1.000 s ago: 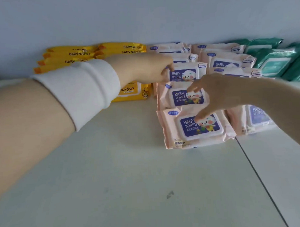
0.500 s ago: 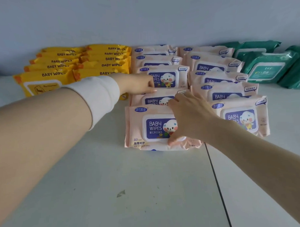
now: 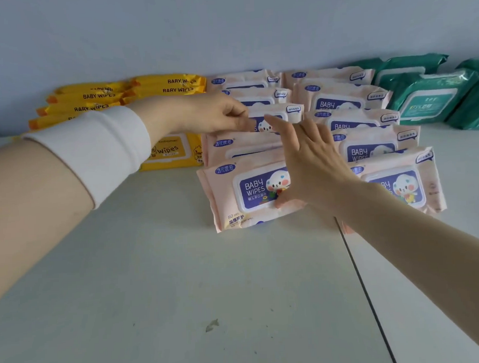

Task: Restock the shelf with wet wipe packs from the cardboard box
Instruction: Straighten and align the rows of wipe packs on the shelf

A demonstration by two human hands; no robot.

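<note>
Two rows of pink baby wipe packs lean on each other on the white shelf (image 3: 181, 264). The front pack of the left row (image 3: 238, 192) faces me. My right hand (image 3: 311, 165) lies flat and spread over that row, thumb on the front pack's lid, fingertips reaching the third pack (image 3: 284, 112). My left hand (image 3: 203, 113), with a white sleeve at the wrist, pinches the top left edge of that third pack. The cardboard box is out of view.
Yellow baby wipe packs (image 3: 169, 151) stand in rows to the left, partly behind my left arm. The right pink row (image 3: 396, 181) sits beside the left one. Green packs (image 3: 425, 98) lie at the far right. A dark seam (image 3: 364, 285) splits the shelf surface.
My right hand has opened and slid back over the left pink row, fingers now reaching the third pack. My left hand has shifted right onto that pack's edge.
</note>
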